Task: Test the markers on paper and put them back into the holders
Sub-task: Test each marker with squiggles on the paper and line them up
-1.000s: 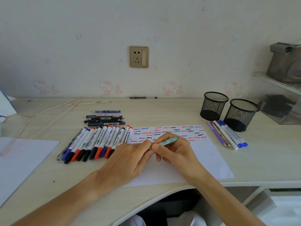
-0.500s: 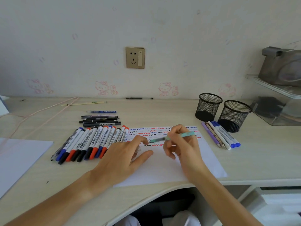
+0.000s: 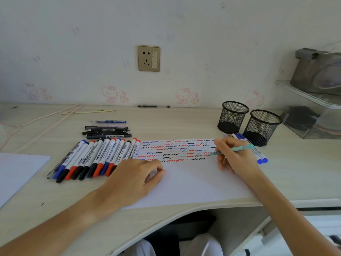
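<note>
My right hand (image 3: 235, 159) grips a teal pen (image 3: 239, 148) with its tip touching the right end of the squiggle rows on the white paper (image 3: 193, 183). My left hand (image 3: 132, 179) rests on the paper's left part with fingers curled under; whether it holds the pen's cap is hidden. Several whiteboard markers (image 3: 96, 157) with red, blue and black caps lie in a row left of the paper. A few more markers (image 3: 259, 156) lie beside two black mesh holders (image 3: 233, 117) (image 3: 263, 126), both of which look empty.
Several dark pens (image 3: 107, 133) lie behind the marker row. Another white sheet (image 3: 16, 170) sits at the far left. A clear plastic shelf (image 3: 313, 124) stands at the right. A thin cord (image 3: 42, 122) runs across the back left. The desk's curved front edge is near my arms.
My hands have parted from the teal pen's end. The right hand carried the pen right to the squiggle rows' end; the left hand settled on the paper.
</note>
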